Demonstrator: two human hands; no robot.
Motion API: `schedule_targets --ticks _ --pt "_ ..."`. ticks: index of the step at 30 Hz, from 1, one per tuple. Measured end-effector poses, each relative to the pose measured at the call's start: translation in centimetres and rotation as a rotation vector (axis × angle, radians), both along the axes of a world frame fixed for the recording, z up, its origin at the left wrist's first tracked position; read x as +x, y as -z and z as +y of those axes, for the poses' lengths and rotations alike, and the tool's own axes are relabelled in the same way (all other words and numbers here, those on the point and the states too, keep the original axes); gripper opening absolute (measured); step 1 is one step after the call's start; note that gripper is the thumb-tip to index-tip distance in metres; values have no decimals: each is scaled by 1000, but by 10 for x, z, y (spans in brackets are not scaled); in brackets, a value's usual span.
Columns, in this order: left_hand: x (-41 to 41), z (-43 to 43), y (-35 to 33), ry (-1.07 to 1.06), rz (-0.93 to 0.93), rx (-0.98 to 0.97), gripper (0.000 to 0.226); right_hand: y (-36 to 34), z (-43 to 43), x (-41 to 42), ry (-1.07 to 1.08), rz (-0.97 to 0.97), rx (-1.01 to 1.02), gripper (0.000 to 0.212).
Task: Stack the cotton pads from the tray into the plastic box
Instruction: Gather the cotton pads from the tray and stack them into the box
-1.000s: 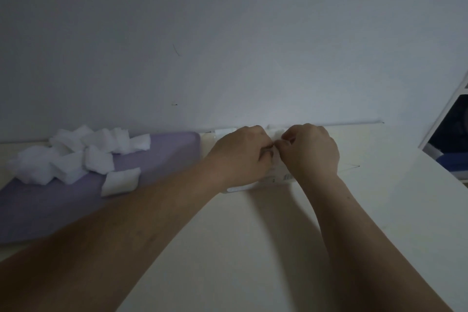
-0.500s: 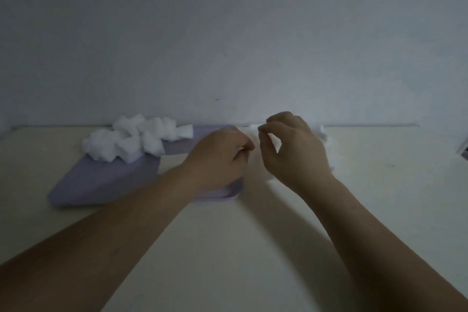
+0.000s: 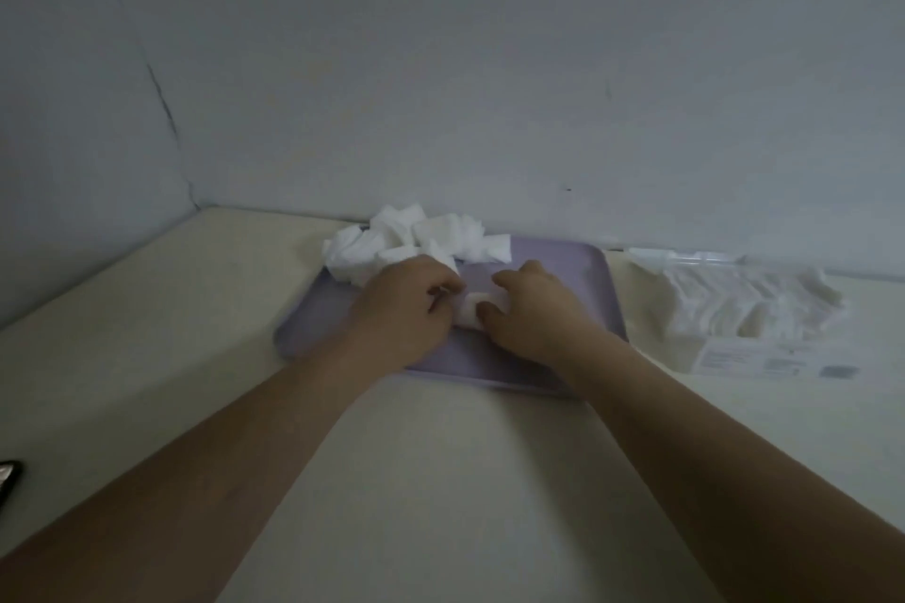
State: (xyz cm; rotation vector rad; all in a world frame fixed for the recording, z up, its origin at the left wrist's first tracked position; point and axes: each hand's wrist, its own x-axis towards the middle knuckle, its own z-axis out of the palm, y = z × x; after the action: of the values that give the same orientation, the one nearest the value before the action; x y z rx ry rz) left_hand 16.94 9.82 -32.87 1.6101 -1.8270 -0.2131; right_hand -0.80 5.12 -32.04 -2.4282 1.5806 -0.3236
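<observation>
Curling round one cotton pad (image 3: 469, 309) over the tray (image 3: 578, 289), left hand (image 3: 401, 311) and right hand (image 3: 536, 316) hide most of it.

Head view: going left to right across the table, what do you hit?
Dark object at the left edge → left hand → cotton pad between the hands → right hand → plastic box. The tray and the pad pile overlap the hands, so they are left out.
</observation>
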Motion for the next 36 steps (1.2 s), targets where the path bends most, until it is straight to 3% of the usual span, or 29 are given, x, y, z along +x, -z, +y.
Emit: schedule_targets --ticks 3,6,8,13,16,19,24,27,30,36 --pt "11 -18 -13 -200 -21 -29 26 0 -12 3 -8 15 47 44" --pt "10 -34 -16 -286 -17 161 39 7 -10 -1 -2 -161 53 28" --pt "9 -42 -7 -306 -9 157 38 13 -9 -3 22 -268 47 30" --pt "6 -40 7 -297 91 52 15 16 -13 -11 137 -791 79 25" --pt "0 -35 3 -248 300 -2 12 16 -13 -14 154 -984 141 31" --pt "-7 -27 -4 -173 505 41 18 18 -14 -15 155 -1044 167 40" --pt "-5 -13 4 -85 870 146 24 25 -20 -18 181 -1054 120 14" --pt "-1 -15 5 106 1047 192 27 25 -20 -18 158 -1053 90 15" --pt "-4 -16 9 250 998 261 32 23 -16 -16 83 -1119 177 21" --pt "-5 -19 13 137 898 211 36 27 -16 -15 0 -1090 207 29"
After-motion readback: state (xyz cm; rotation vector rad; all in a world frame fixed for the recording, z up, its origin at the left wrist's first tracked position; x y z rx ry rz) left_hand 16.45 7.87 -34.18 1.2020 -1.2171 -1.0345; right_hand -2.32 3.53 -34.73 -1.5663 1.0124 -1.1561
